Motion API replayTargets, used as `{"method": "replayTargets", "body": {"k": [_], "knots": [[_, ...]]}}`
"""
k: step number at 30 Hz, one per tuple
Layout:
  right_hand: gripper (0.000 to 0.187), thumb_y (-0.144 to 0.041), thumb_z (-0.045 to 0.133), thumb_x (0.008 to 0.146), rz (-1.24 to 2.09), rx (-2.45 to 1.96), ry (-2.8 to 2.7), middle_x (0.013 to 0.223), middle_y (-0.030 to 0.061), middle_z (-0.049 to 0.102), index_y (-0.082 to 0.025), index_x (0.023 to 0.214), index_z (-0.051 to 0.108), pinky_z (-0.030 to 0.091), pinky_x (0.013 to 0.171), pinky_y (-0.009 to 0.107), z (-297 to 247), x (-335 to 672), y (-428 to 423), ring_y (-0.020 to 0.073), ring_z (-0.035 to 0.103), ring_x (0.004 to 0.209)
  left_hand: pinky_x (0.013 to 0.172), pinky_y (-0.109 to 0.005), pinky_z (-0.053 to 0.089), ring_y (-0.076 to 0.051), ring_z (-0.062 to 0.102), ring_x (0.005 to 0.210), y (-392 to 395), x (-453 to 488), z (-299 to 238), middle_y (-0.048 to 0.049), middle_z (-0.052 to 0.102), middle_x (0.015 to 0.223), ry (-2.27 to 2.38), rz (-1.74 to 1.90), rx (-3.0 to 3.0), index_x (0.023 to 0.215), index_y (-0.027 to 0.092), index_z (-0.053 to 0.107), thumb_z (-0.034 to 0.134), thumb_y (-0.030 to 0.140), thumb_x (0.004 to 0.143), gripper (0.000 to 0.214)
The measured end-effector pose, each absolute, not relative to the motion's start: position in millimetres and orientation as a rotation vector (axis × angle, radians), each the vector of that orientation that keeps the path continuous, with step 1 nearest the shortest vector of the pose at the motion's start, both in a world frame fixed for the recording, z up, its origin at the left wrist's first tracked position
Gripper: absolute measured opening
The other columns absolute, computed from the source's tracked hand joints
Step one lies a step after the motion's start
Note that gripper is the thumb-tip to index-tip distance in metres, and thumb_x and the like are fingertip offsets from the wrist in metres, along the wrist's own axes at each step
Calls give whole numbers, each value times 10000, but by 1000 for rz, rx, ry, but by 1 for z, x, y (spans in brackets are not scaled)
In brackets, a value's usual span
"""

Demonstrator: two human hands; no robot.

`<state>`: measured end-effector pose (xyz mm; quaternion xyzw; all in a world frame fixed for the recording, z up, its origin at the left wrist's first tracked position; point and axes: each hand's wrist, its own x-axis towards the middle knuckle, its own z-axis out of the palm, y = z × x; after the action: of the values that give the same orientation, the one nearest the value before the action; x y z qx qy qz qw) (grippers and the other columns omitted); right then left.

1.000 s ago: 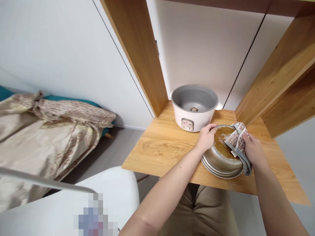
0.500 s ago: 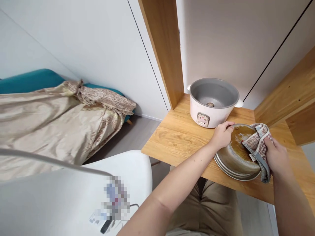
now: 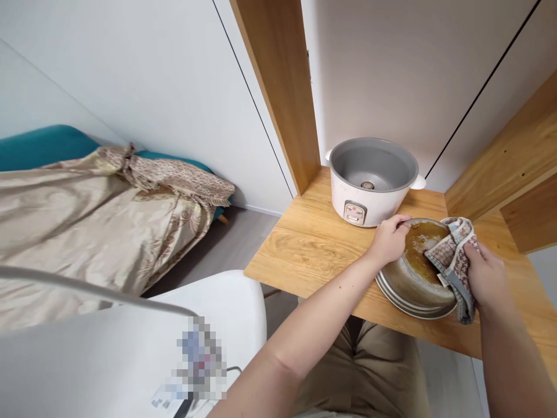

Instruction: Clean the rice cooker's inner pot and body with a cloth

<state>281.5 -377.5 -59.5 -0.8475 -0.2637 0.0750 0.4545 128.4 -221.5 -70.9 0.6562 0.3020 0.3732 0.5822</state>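
Left hand point(image 3: 389, 241): curled tightly over the edge of the upturned pot point(image 3: 413, 274), gripping it on the side nearer the cooker point(image 3: 380, 204).
Right hand point(image 3: 487, 276): closed around a bunched, patterned cloth point(image 3: 459, 255), which lies against the pot's base.
Sofa point(image 3: 47, 142): teal, over by the wall and well apart from the hands, with a rumpled beige cover point(image 3: 100, 220) spread across it.
Chair point(image 3: 108, 354): white, off to the left of the tabletop point(image 3: 304, 249); what lies on it is too blurred for me to name.
Tabletop: pale wood; the cooker stands upright towards its back, the pot is held at its front part.
Cooker: pale pink, no lid on it, grey inside showing down to a small round piece at the bottom.
Pot: out of the cooker, tilted, base upward; whether its rim rests on the wood I cannot tell.
Cloth: covering only the right part of the base.
Brown film point(image 3: 418, 261): over much of the base, a paler patch beside the cloth; I'd judge the work partway, with plenty of that brown left.
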Motion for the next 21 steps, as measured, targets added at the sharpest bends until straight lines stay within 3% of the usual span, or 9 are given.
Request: {"method": "replayTargets", "body": {"k": [3, 11, 17, 21], "knots": [[545, -546, 578, 819, 245, -2050, -558, 1158, 95, 789, -186, 1169, 790, 506, 1000, 435, -56, 280, -375, 318, 684, 1096, 1127, -413, 517, -256, 720, 1159, -222, 129, -70, -108, 804, 1219, 706, 881, 1525, 1146, 157, 794, 568, 174, 973, 285], [635, -568, 524, 871, 121, -2055, -564, 1249, 128, 768, -177, 1329, 727, 487, 1023, 429, -59, 255, -385, 326, 678, 1156, 1135, -415, 510, -254, 718, 1174, -221, 130, -75, -102, 803, 1226, 709, 894, 1515, 1136, 167, 798, 587, 176, 968, 270], [536, -520, 569, 832, 257, -2007, -514, 1245, 110, 777, -190, 1199, 776, 480, 1061, 449, -58, 274, -375, 315, 685, 1159, 1143, -421, 497, -263, 711, 1193, -217, 132, -78, -123, 794, 1252, 711, 874, 1530, 1177, 140, 789, 578, 167, 965, 300], [553, -540, 546, 854, 212, -2041, -543, 1236, 110, 779, -199, 1228, 768, 491, 1049, 443, -58, 270, -377, 316, 682, 1158, 1148, -411, 497, -249, 713, 1187, -219, 133, -79, -96, 803, 1232, 722, 899, 1493, 1146, 170, 797, 596, 164, 956, 278]]}}
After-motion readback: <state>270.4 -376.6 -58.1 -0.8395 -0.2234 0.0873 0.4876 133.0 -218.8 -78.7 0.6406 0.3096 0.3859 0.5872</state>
